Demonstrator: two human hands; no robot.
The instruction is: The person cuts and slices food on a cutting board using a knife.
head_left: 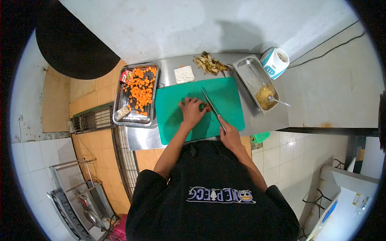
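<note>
A green cutting board (pixel 173 120) lies on the steel counter in front of the body. My right hand (pixel 230 134) is closed round the handle of a knife (pixel 210 103), whose blade points away over the board. Just left of the blade, my left hand (pixel 193 111) has its fingers bent on a small reddish-brown piece of food (pixel 208 108). Its fingertips partly hide that piece. Behind the board are a white block (pixel 184 74) and a heap of brownish peels (pixel 211 64).
To the left, a metal tray (pixel 153 100) holds orange carrot slices (pixel 141 90) and a red packet (pixel 126 76). On the right stand a steel pan (pixel 246 76) with yellowish mash (pixel 263 96) and a spoon, and a white-and-teal appliance (pixel 275 63).
</note>
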